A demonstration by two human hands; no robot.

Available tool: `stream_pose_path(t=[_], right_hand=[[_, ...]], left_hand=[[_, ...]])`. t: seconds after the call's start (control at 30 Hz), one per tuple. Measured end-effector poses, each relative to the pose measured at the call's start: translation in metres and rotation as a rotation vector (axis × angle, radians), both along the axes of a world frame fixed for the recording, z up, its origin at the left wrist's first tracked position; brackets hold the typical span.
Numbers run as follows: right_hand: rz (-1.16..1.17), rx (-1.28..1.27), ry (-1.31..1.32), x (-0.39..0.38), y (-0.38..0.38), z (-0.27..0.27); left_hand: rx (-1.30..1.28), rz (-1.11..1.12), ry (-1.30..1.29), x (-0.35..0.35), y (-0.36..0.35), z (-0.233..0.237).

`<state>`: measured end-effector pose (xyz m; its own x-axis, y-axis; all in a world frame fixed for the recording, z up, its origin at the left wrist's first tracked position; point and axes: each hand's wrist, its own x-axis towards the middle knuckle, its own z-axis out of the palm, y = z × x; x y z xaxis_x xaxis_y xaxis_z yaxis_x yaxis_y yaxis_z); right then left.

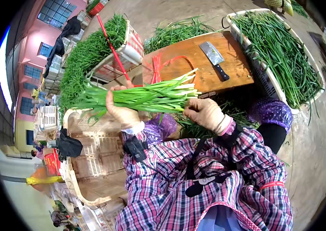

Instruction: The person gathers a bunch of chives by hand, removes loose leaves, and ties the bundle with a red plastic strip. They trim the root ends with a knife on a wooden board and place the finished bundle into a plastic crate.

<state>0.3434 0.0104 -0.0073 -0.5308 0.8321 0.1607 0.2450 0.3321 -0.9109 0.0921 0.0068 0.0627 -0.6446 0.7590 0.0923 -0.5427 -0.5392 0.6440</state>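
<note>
A bunch of garlic chives point(151, 95) lies sideways in front of me, leaves to the left and pale stem ends to the right. My left hand point(122, 109) is wrapped round its leafy part from below. At the lower stem ends, my right hand point(208, 115) has its fingers curled and pinched against the stalks. Just beyond the bunch is a wooden board point(186, 48). On it rest a cleaver point(213, 56) with a black handle and a bundle of red tie strips point(156, 68).
A crate heaped with chives point(278, 54) stands at right, another crate point(126, 50) at left with a red pole point(111, 44) beside it. Near my left arm is a pale plastic crate point(93, 154) with a black bag point(69, 144) on its rim. Loose greens lie below the board.
</note>
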Motion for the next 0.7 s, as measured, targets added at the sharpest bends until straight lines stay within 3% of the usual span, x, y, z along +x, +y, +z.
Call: stream_pose_path(t=[0.03,0.07,0.1,0.2,0.27,0.3,0.33,0.4,0.43,0.5,0.6,0.7], right_hand=[[0.126,-0.25,0.192,0.003,-0.003,-0.001],[0.254,-0.499,0.384,0.008,-0.006,0.002],[0.354,-0.756,0.417,0.02,-0.008,0.016],[0.448,-0.778,0.136,0.05,-0.009,0.013],[0.335,-0.024,-0.228,0.066,-0.01,-0.002],[0.269,0.065,-0.544,0.074,-0.01,0.002],[0.209,0.137,-0.542,0.077,-0.014,0.003],[0.177,-0.471,-0.011,0.073,-0.026,0.022],[0.142,-0.747,0.254,0.066,-0.031,0.04],[0.12,-0.921,0.435,0.055,-0.033,0.057],[0.04,-1.093,0.586,0.029,-0.031,0.06],[0.054,-1.157,0.742,0.005,-0.027,0.047]], left_hand=[[0.012,0.02,-0.038,-0.009,-0.001,-0.008],[0.122,-0.12,-0.058,-0.019,-0.004,-0.017],[0.135,-0.102,-0.152,-0.021,-0.006,-0.017],[0.163,-0.1,-0.24,-0.027,-0.013,-0.021],[0.184,-0.112,-0.232,-0.036,-0.015,-0.026],[0.167,-0.042,-0.211,-0.041,-0.013,-0.03],[0.148,0.025,-0.192,-0.045,-0.012,-0.033],[0.13,-0.019,-0.173,-0.03,-0.015,-0.027],[0.144,0.003,-0.042,-0.027,-0.014,-0.026],[0.164,0.061,0.112,-0.024,-0.009,-0.024],[0.124,0.061,0.051,0.006,-0.009,-0.009],[0.246,-0.034,0.012,0.005,-0.005,-0.014]])
